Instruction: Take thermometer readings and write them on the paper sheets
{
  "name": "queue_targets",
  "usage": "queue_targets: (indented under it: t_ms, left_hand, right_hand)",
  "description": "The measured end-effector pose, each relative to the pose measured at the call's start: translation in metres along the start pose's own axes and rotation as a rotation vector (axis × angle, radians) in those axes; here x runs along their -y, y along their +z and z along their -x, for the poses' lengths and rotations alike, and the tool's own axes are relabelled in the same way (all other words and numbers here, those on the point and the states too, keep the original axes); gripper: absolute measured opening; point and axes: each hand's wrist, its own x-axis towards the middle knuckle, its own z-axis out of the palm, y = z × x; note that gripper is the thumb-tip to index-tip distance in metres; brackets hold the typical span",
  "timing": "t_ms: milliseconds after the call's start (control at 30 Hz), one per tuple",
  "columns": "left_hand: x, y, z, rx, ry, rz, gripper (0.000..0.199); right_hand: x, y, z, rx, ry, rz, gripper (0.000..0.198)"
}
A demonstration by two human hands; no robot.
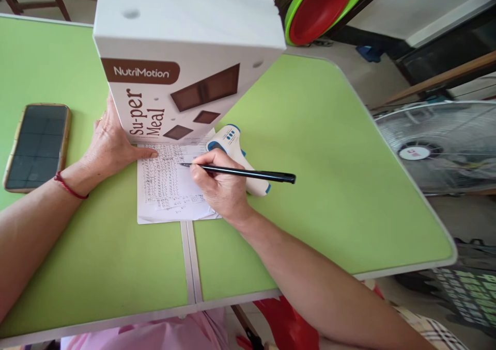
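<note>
- The green surface (318,200) fills most of the view, with a pale seam running across it near the papers.
- A fan (437,148) stands beyond the surface's right edge.
- A white and brown box (186,56) stands on the surface, hiding the far part of the papers.
- The papers (155,185), densely handwritten, lie between the two hands.
- The left hand (112,141) rests by the box's left lower corner, its thumb spread out onto the papers; its other fingers are partly hidden, so I cannot tell whether they press the box.
- The right hand (222,187) rests over the papers' right side, thumb and index finger pinching a black pen (251,175).
- A phone (36,146) lies left of the left hand, dark screen up.
- A white and blue thermometer (234,138) lies just beyond the right hand, partly covered by it.
- The pen slants, its tip at the writing; contact is unclear.
- A red bracelet (70,187) circles the left wrist.
</note>
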Motion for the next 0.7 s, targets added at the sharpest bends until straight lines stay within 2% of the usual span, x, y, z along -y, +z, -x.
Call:
queue_targets:
  t_ms: [200, 500, 700]
  left_hand:
    - [0.001, -0.0001, 0.0, -0.008, 0.009, 0.013, 0.098]
    - [-0.0007, 0.0001, -0.0001, -0.016, -0.007, 0.011, 0.09]
    - [0.0026, 0.0002, 0.0003, -0.014, 0.005, -0.004, 0.085]
  right_hand:
    - [-0.0003, -0.0017, -0.0002, 0.028, 0.037, 0.024, 0.011]
    - [0.002, -0.0016, -0.0014, 0.016, 0.014, 0.039, 0.012]
    - [0.0, -0.0039, -0.0006, -0.018, 0.062, 0.013, 0.01]
